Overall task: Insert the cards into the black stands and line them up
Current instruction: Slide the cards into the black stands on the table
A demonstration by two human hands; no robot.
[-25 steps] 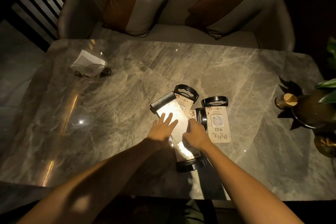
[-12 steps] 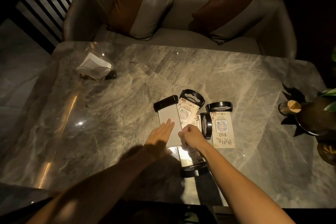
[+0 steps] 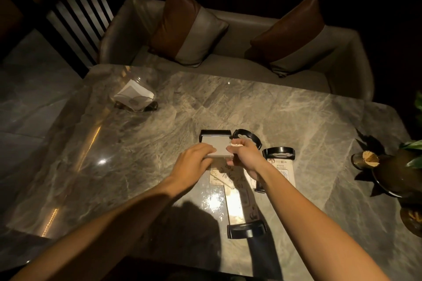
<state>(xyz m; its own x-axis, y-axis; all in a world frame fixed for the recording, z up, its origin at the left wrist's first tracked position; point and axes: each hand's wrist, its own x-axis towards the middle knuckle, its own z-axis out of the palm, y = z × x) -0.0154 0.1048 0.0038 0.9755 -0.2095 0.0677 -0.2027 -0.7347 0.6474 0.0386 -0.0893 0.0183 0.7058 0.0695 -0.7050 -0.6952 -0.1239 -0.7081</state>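
Both hands hold one pale card (image 3: 218, 147) whose far end sits in a black stand (image 3: 215, 133). My left hand (image 3: 196, 158) grips its near left edge and my right hand (image 3: 243, 155) pinches its right edge. The card is lifted at the near end. Under it lie more printed cards (image 3: 220, 175). A long card (image 3: 235, 203) reaches toward me with a black stand (image 3: 247, 230) at its near end. Right of my hands lie a card with a QR code (image 3: 284, 170) in a black stand (image 3: 278, 152), and another black stand (image 3: 247, 137).
The marble table (image 3: 137, 166) carries a clear napkin holder (image 3: 134, 96) at the far left and a dark plant pot (image 3: 397, 171) with a small cup (image 3: 363, 159) at the right edge. A sofa (image 3: 228, 61) with two cushions stands behind the table.
The card with its stand has turned square to me and its near end has come up off the pile. Both hands now grip its edges, where the left lay flat on it.
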